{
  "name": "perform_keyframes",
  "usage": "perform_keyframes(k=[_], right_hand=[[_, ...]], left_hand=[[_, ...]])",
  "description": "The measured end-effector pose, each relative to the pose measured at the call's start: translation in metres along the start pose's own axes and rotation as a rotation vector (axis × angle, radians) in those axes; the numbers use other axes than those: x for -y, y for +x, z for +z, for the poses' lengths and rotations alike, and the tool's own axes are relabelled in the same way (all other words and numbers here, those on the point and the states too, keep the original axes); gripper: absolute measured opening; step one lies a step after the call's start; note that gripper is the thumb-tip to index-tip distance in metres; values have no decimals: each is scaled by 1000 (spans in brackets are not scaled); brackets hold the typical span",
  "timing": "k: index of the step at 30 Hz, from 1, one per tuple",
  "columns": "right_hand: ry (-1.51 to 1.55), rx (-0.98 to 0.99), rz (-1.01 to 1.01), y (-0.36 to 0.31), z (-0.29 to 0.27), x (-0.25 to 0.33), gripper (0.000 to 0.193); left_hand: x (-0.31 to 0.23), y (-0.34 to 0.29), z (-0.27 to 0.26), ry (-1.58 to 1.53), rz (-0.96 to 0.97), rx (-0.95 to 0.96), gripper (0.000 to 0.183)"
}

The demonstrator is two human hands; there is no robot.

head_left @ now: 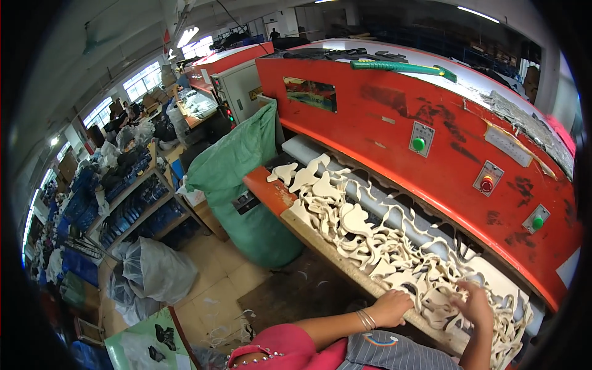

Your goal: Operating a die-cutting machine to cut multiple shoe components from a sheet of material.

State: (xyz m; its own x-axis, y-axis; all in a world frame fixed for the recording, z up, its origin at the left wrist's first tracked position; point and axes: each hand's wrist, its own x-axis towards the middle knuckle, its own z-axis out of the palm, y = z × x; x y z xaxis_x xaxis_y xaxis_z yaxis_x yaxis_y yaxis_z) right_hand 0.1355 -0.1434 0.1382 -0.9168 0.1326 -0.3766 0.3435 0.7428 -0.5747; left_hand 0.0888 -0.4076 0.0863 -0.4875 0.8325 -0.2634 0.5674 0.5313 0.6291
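Observation:
Cream-coloured cut-out sheet scraps (354, 219) lie heaped along the machine's front shelf, curling strips mixed with flat rounded pieces. My left hand (393, 307), with bangles at the wrist, rests at the shelf's near edge. Its fingers are curled in, and what they hold, if anything, is hidden. Farther right, my right hand (476, 306) reaches into the heap. Its thumb and fingers bend around a cream scrap (439, 303) at the near side of the pile.
A large red machine (370, 102) with green and red push buttons stands behind the shelf. A green-handled tool (401, 66) lies on its top. A green sack (246, 185) stands at the shelf's left end. Shelving (139, 206) and a translucent bag (157, 271) are farther left.

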Motion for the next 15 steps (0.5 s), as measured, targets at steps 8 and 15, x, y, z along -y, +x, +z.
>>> perform_keyframes(k=[8,15], right_hand=[[-248,-24,-177,136,-8,-60,78],[18,-350,-249,107,5,-37,54]], left_hand=[[6,63,-28,-592,-14,217,38],[-2,113,-22,-456,-18,-204,67]])
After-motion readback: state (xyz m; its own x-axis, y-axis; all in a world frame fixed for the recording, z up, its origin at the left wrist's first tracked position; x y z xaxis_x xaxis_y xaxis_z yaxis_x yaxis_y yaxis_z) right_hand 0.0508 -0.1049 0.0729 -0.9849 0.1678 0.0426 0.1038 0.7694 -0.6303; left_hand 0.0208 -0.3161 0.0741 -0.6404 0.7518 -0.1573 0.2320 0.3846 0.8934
